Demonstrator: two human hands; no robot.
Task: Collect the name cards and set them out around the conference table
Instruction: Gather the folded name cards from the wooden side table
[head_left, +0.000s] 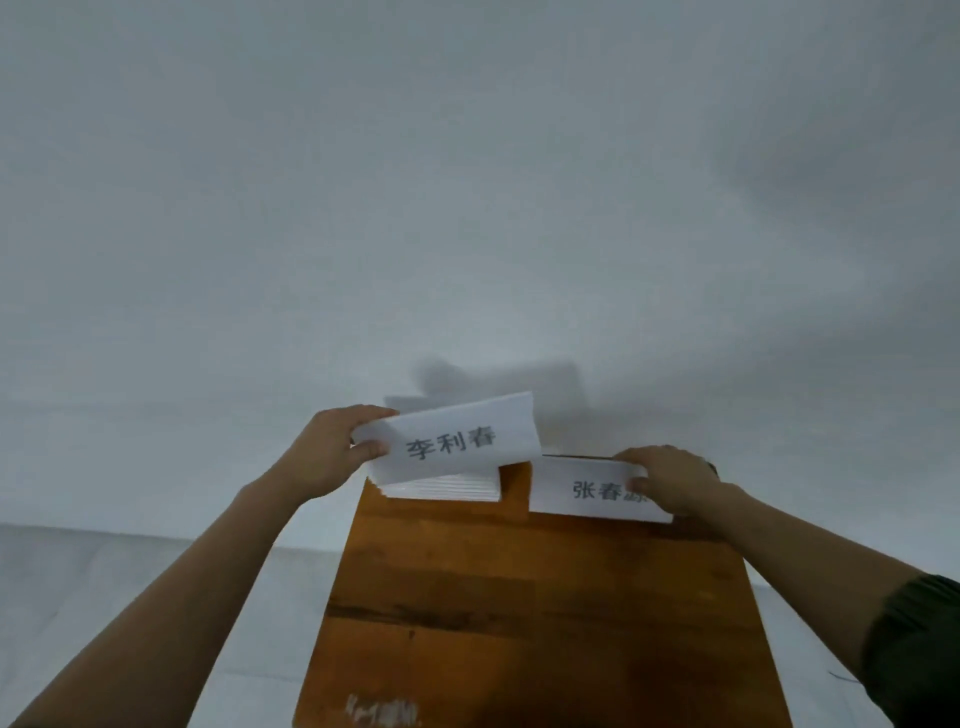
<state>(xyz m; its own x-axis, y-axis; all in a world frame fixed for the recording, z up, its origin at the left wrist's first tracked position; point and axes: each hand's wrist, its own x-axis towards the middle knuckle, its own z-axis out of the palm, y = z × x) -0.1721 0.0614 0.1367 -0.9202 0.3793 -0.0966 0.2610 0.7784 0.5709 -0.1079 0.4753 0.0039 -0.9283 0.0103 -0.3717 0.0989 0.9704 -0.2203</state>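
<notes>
Name cards of white paper are lying in a neat stack (447, 488) at the far left corner of a brown wooden table top (519, 597). Just above that stack, the left hand (332, 452) is holding up one white name card with dark printed writing (457, 441). It is pinching the card's left end, with the thumb (371, 448) pressing on the front and the other fingers lying along the top edge. This card is tilting a little, its right end higher, and it is hiding part of the stack.

Near the far right corner of the table top, the right hand (670, 478) is holding a second white name card with dark writing (587, 493). Its fingers are curling over the card's top edge, and its thumb is covering the last printed sign. This second card is sitting low over the wood; I cannot tell if it is touching. The two cards are coming very near each other at their corners.

A dark sleeve (914, 649) is showing on the right arm. A plain white wall (467, 182) is standing behind the table, and a pale floor (130, 582) is lying below.
</notes>
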